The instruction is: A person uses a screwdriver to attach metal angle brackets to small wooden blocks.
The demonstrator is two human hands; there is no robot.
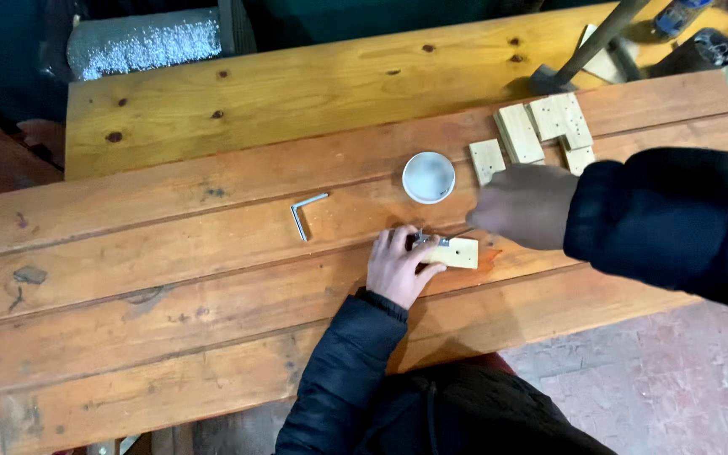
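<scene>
Head view: left hand (398, 265) clamped on small wooden block (455, 252) with metal fitting (421, 239), right hand (522, 205) blurred just beyond, grip unreadable, apparently mid-fitting hardware.

The wooden table (212, 278) bears all items. The small wooden block (457, 252) lies near the table's middle, with the left hand (398, 268) resting on its left end, where a metal fitting (420, 239) sits. The right hand (526, 206) is above and to the right of the block. The hex key (303, 215) lies to the left of the hands. The round cup (429, 177) stands behind the block. The group of wooden pieces (541, 135) lies to the right of the cup. The hammer (579, 55) lies behind those pieces, at the table's far edge.
</scene>
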